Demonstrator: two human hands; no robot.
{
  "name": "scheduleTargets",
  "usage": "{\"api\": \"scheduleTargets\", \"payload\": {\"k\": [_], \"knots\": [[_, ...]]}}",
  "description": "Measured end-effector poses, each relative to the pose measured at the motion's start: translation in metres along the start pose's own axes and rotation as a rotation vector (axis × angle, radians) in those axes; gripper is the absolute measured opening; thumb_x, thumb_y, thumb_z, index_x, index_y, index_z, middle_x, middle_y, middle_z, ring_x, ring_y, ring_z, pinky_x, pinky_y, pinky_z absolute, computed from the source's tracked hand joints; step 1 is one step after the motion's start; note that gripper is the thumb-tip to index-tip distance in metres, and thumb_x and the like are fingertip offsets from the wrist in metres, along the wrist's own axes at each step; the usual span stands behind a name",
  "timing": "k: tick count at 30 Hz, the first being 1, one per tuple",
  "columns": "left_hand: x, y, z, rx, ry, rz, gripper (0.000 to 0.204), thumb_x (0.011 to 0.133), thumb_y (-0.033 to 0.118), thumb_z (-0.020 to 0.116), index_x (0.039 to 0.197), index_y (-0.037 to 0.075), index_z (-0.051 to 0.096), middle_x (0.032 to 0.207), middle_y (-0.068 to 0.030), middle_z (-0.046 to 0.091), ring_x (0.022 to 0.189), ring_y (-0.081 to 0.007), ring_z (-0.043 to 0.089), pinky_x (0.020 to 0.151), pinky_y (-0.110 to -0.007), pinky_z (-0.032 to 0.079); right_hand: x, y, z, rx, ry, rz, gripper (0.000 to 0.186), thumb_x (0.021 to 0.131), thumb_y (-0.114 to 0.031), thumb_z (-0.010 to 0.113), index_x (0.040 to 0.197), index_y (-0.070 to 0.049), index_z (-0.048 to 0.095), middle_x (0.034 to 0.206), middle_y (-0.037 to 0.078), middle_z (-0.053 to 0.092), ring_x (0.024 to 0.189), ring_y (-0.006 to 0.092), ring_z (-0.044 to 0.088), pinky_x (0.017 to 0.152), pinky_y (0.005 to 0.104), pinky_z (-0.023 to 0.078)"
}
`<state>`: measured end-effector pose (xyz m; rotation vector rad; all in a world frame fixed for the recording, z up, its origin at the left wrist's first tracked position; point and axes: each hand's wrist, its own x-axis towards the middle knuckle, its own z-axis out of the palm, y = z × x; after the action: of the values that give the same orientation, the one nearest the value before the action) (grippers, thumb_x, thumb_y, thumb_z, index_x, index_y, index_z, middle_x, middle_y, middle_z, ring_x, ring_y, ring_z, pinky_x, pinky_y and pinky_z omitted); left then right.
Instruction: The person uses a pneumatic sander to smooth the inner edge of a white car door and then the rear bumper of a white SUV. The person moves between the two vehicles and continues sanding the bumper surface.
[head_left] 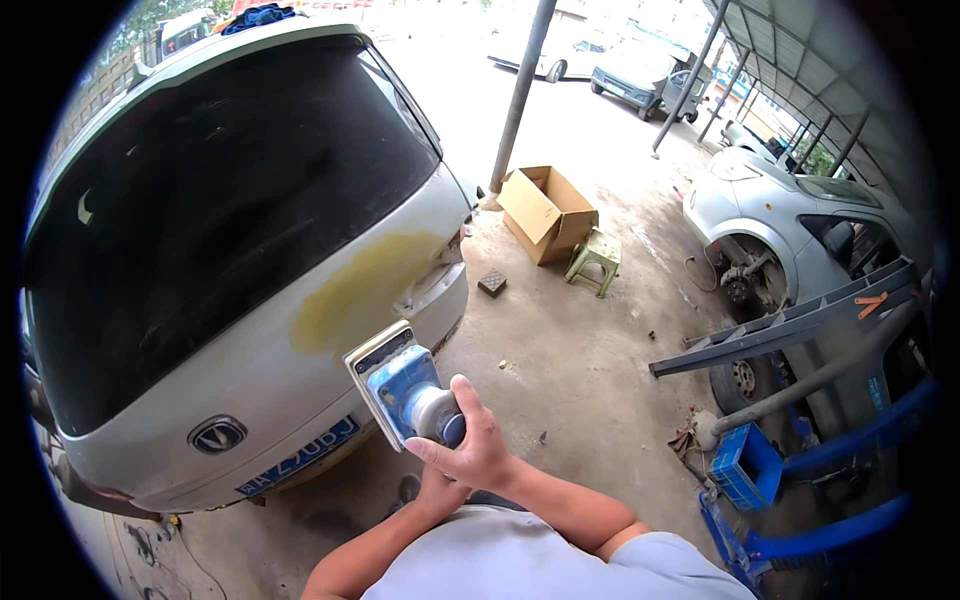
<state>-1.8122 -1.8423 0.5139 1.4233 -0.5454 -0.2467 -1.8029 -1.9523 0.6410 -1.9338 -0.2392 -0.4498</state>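
Observation:
My right hand (474, 442) is wrapped round the grey neck of a blue power sander (400, 388). The sander's flat rectangular pad is tilted up toward the rear of a white car (260, 390) and is held apart from it. Just below, my left hand (440, 492) is close against the sander's lower end; its fingers are hidden behind my right hand and the tool. On the car's tailgate, a yellowish smoothed patch (365, 290) lies under the dark rear window, beside the lamp recess.
An open cardboard box (550, 215) and a green stool (596, 262) stand on the concrete, with a small dark block (492, 283) nearby. At right are a blue crate (745, 466), a grey metal beam (790, 320) and a silver car (770, 205) lacking a wheel.

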Motion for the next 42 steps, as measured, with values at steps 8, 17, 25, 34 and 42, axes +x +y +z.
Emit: {"api": "scheduleTargets", "payload": {"k": [8, 17, 25, 34, 42], "knots": [[0.052, -0.005, -0.011, -0.133, -0.089, -0.261, 0.032, 0.094, 0.017, 0.077, 0.119, 0.003, 0.064, 0.100, -0.0060, 0.071, 0.088, -0.0162, 0.069, 0.076, -0.034, 0.056, 0.055, 0.057, -0.032, 0.505, -0.182, 0.292, 0.077, 0.101, -0.038, 0.073, 0.151, 0.007, 0.036, 0.118, 0.010, 0.064, 0.108, 0.0159, 0.061, 0.095, 0.0313, 0.051], [0.104, 0.006, 0.002, -0.272, 0.191, -0.444, 0.014, 0.095, 0.014, 0.075, 0.100, 0.006, 0.065, 0.081, -0.0015, 0.068, 0.066, -0.0100, 0.063, 0.060, -0.028, 0.052, 0.138, 0.099, -0.032, 0.612, -0.382, 0.385, 0.068, 0.104, -0.037, 0.070, 0.147, 0.009, 0.045, 0.118, 0.008, 0.065, 0.107, 0.0111, 0.059, 0.092, 0.0272, 0.051], [0.144, 0.000, 0.017, -0.384, 0.326, -0.369, 0.021, 0.093, 0.010, 0.075, 0.110, 0.003, 0.064, 0.086, -0.0051, 0.070, 0.077, -0.0152, 0.069, 0.070, -0.034, 0.057, 0.185, 0.096, -0.026, 0.390, -0.349, 0.195, 0.055, 0.101, -0.032, 0.075, 0.131, 0.012, 0.058, 0.089, 0.009, 0.072, 0.079, 0.0103, 0.063, 0.070, 0.0288, 0.054], [0.160, 0.009, 0.021, -0.529, 0.292, -0.379, 0.024, 0.095, 0.011, 0.074, 0.112, 0.002, 0.061, 0.087, -0.0069, 0.069, 0.075, -0.0168, 0.069, 0.068, -0.033, 0.056, 0.198, 0.088, -0.033, 0.299, -0.271, 0.224, 0.058, 0.103, -0.030, 0.073, 0.137, 0.014, 0.055, 0.098, 0.005, 0.067, 0.088, 0.0072, 0.059, 0.077, 0.0244, 0.052], [0.193, 0.025, 0.011, -0.583, 0.297, -0.398, 0.015, 0.090, 0.005, 0.072, 0.100, 0.004, 0.061, 0.078, -0.0039, 0.065, 0.065, -0.0148, 0.066, 0.060, -0.033, 0.055, 0.223, 0.093, -0.029, 0.203, -0.132, 0.215, 0.049, 0.106, -0.030, 0.070, 0.128, 0.013, 0.061, 0.099, 0.007, 0.068, 0.091, 0.0089, 0.059, 0.079, 0.0250, 0.051]]}}
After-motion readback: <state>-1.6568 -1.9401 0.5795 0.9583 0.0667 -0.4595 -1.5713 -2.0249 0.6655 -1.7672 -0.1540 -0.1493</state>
